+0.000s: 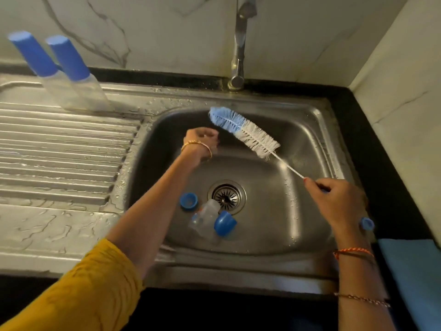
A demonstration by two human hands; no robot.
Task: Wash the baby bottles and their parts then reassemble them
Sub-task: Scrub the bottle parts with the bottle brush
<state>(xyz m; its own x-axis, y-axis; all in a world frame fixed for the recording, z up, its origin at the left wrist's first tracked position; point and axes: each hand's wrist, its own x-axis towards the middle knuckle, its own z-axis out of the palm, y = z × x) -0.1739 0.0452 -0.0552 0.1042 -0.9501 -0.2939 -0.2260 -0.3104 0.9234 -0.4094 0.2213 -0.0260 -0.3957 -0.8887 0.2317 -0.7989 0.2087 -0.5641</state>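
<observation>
at the near edge of the steel sink [274, 278], a person in a yellow sleeve [95, 283] reaches both arms over the basin. on the basin floor just in front of the drain [226, 195] lies an unwashed clear bottle [205, 222] on its side, a blue cap [224, 223] touching it and a blue collar ring [188, 200] just beside, all left low where water can reach them. the right hand [334, 201] pinches the wire handle of a bottle brush [243, 132], its bristles raised toward the far wall of the basin, probably readied for scrubbing. the left hand [201, 142] is curled shut beside the bristles; whether it grips anything is unclear. a small blue piece [367, 223] sits on the sink's right rim. at the far left corner of the draining board, two capped bottles [71, 75] stand upright, apparently finished. the tap [238, 44] is not visibly running.
</observation>
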